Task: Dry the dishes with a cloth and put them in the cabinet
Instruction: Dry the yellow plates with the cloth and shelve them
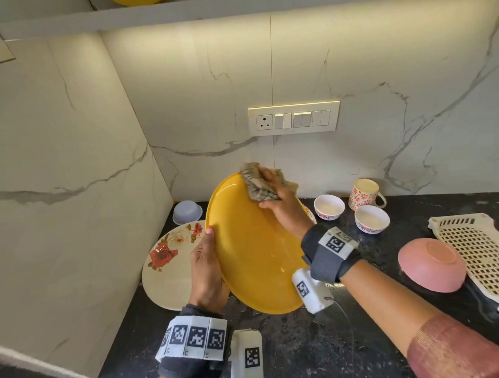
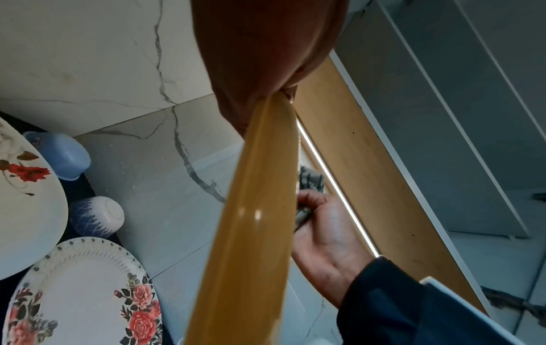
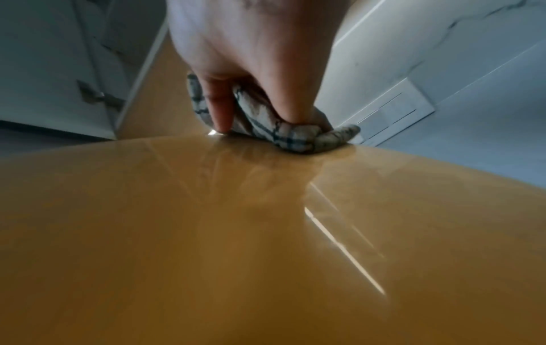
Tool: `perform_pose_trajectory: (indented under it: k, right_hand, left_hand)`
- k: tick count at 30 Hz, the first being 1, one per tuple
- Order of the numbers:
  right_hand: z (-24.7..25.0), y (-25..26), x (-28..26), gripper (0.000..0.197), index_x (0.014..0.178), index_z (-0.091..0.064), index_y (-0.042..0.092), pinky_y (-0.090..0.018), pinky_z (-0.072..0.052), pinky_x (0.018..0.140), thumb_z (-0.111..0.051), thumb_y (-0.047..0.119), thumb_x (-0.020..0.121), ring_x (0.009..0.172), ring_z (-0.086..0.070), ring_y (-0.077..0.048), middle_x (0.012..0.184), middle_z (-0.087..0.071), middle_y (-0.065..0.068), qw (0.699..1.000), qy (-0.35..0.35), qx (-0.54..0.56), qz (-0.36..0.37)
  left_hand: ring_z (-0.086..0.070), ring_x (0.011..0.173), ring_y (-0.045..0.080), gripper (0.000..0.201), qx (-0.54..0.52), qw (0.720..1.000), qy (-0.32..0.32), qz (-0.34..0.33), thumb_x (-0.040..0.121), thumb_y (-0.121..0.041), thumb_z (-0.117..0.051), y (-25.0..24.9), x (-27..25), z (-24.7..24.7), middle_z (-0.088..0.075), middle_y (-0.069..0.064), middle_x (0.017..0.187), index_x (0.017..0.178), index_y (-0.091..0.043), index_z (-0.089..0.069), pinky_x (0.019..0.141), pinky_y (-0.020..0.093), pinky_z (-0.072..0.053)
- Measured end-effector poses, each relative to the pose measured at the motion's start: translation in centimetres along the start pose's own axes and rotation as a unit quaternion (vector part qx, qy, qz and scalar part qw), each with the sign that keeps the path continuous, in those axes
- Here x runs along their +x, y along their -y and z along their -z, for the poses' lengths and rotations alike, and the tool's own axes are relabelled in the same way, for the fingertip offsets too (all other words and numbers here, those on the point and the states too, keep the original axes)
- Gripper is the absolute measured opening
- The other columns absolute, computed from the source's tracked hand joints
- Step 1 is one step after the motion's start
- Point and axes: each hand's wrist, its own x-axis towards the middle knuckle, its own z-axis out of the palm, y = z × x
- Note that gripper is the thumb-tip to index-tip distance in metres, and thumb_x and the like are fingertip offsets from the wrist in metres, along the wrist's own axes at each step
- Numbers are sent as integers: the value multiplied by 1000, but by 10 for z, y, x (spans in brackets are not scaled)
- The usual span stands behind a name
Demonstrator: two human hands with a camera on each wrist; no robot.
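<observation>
A large yellow plate (image 1: 251,246) is held tilted above the black counter (image 1: 308,344). My left hand (image 1: 206,266) grips its left rim, thumb on the front. My right hand (image 1: 284,207) holds a bunched checked cloth (image 1: 259,185) and presses it on the plate's upper face near the far rim. In the left wrist view the plate (image 2: 251,221) shows edge-on, with my right hand (image 2: 325,233) and the cloth (image 2: 310,179) behind it. In the right wrist view my fingers (image 3: 218,105) curl round the cloth (image 3: 295,135) on the plate (image 3: 236,233).
A floral plate (image 1: 171,265) and an upturned blue bowl (image 1: 187,211) lie at the left. Two small white bowls (image 1: 329,206), a floral mug (image 1: 364,194), an upturned pink bowl (image 1: 431,264) and a white drying rack (image 1: 483,257) stand at the right. A shelf (image 1: 233,7) runs overhead.
</observation>
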Motion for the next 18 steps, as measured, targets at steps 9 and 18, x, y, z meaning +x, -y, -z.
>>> perform_pose_trajectory:
  k: [9, 18]
  right_hand:
    - [-20, -59, -81, 45, 131, -47, 21, -32, 9, 118, -50, 18, 86, 145, -8, -8, 149, -22, 25, 972, 130, -97, 170]
    - [-14, -79, -62, 66, 149, -14, 27, -32, -6, 116, -51, 28, 94, 142, -6, -6, 152, -13, 16, 995, -35, 20, -89]
  left_hand:
    - [-68, 90, 23, 31, -35, 999, -24, 12, 98, -32, -39, -6, 12, 25, -71, 9, 99, 111, -13, -60, 77, 42, -57]
    - [-64, 95, 19, 23, 6, 1000, -6, 17, 98, -30, -39, 17, -2, 10, -72, -6, 94, 96, -26, -62, 82, 43, -51]
